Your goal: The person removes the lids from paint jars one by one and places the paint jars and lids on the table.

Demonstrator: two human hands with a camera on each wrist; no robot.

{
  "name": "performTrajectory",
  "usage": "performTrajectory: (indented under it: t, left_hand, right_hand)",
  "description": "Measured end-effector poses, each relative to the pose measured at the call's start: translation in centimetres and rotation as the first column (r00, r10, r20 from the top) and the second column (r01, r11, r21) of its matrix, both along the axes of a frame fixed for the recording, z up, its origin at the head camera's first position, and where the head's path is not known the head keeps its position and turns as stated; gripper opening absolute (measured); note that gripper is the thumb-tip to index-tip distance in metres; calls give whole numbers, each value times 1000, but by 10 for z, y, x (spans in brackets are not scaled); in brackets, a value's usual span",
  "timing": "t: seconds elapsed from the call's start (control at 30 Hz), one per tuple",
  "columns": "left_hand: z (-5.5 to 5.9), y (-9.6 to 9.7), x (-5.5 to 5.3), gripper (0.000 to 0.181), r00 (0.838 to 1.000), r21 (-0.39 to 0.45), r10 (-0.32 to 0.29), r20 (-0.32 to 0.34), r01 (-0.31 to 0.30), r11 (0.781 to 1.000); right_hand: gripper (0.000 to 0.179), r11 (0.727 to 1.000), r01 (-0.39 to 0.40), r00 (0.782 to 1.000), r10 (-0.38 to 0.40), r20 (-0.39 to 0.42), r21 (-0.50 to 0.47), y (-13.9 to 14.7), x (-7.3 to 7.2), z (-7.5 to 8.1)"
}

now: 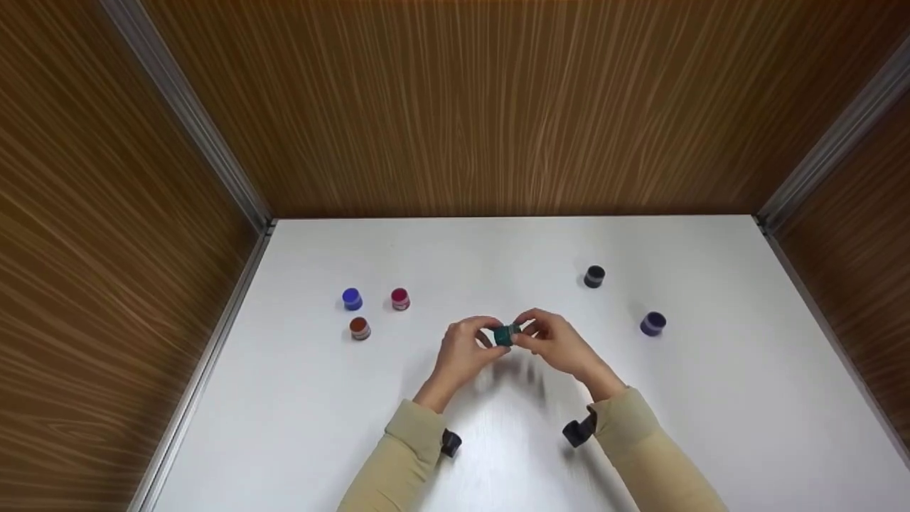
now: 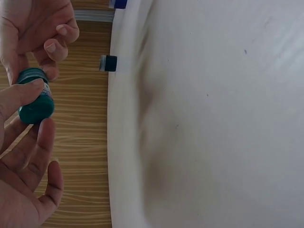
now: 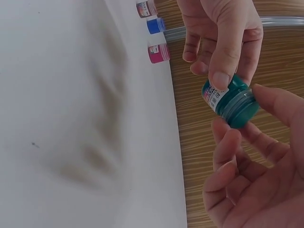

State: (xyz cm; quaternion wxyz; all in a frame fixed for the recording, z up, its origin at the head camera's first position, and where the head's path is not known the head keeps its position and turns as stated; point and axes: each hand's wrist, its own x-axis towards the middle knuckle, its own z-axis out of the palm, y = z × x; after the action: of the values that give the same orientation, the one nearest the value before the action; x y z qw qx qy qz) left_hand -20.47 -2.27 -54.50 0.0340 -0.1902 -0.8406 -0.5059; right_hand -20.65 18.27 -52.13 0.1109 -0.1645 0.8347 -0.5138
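Observation:
Over the middle of the white table, both hands meet at one small teal-green paint jar [image 1: 503, 336] with a printed label. The jar is tilted on its side and held above the surface. My left hand [image 1: 463, 352] grips its body, thumb across the label in the right wrist view. At the other end, my right hand [image 1: 565, 345] pinches the clear-rimmed lid [image 3: 241, 110] between thumb and fingers. The lid sits on the jar. In the left wrist view the green base [image 2: 36, 112] of the jar faces the left fingers.
To the left stand a blue jar [image 1: 352, 299], a crimson jar [image 1: 400, 299] and an orange-brown jar [image 1: 360, 328]. On the right are a black jar [image 1: 594, 276] and a dark purple jar [image 1: 653, 323]. Wood-grain panels [image 1: 455, 107] enclose the white table [image 1: 284, 412] at back and sides.

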Motion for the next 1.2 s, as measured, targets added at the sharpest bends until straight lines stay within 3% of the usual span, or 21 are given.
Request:
performTrajectory:
  t: [0.27, 0.43, 0.73, 0.93, 1.07, 1.2]
  left_hand:
    - [0, -3, 0, 28, 998, 10, -35, 55, 35, 999]
    - [-1, -7, 0, 28, 991, 32, -95, 92, 92, 995]
    - [-2, -13, -2, 26, 971, 35, -174, 161, 171, 985]
    - [-3, -11, -1, 27, 986, 35, -133, 101, 130, 991]
    - [-3, -8, 0, 27, 997, 12, -67, 25, 67, 998]
    - [-2, -5, 1, 27, 999, 12, -54, 4, 54, 998]
  right_hand:
    - [26, 1000, -26, 999, 27, -47, 8, 2, 1, -2]
    - [27, 998, -57, 996, 58, -75, 16, 4, 4, -3]
    - [26, 990, -142, 987, 141, -71, -12, 2, 14, 17]
    - [37, 996, -91, 992, 92, -83, 14, 6, 7, -4]
    - [38, 999, -39, 998, 40, -45, 22, 3, 5, -7]
    - [34, 999, -30, 999, 31, -28, 30, 1, 6, -5]
